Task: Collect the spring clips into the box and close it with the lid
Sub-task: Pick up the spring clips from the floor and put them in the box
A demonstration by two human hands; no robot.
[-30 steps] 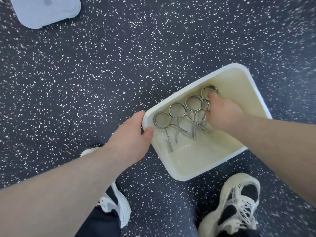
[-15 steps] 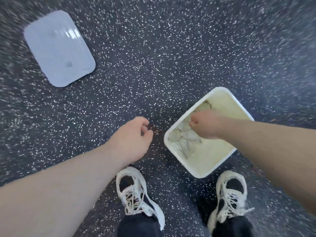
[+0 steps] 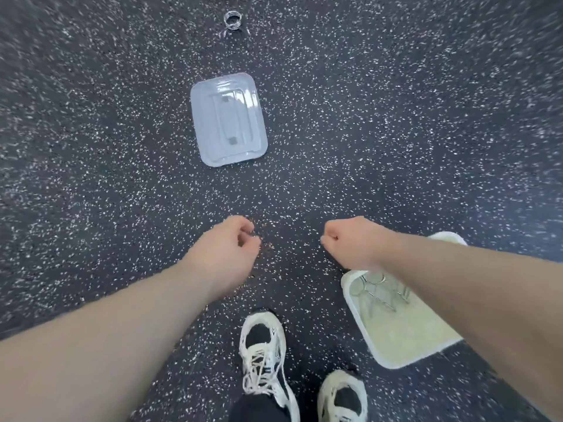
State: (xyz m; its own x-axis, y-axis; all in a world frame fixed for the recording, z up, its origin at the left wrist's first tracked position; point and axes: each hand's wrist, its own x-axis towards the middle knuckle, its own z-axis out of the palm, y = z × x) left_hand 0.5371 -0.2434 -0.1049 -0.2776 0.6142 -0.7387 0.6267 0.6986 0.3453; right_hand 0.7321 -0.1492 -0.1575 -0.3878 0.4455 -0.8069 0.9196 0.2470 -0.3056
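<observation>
My left hand (image 3: 222,248) hangs loosely curled, right hand (image 3: 347,242) fisted, both empty: free, I judge, for the stray clip (image 3: 232,20) past the lid (image 3: 228,120).

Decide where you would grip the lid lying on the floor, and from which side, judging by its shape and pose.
Probably best to take the lid by its near short edge, reaching from the person's side. It lies flat on the speckled floor, so hook fingertips under that thin rim, thumb on top.

Right forearm (image 3: 457,284) hides box (image 3: 396,336) middle; far clip (image 3: 232,19) blurred.
</observation>
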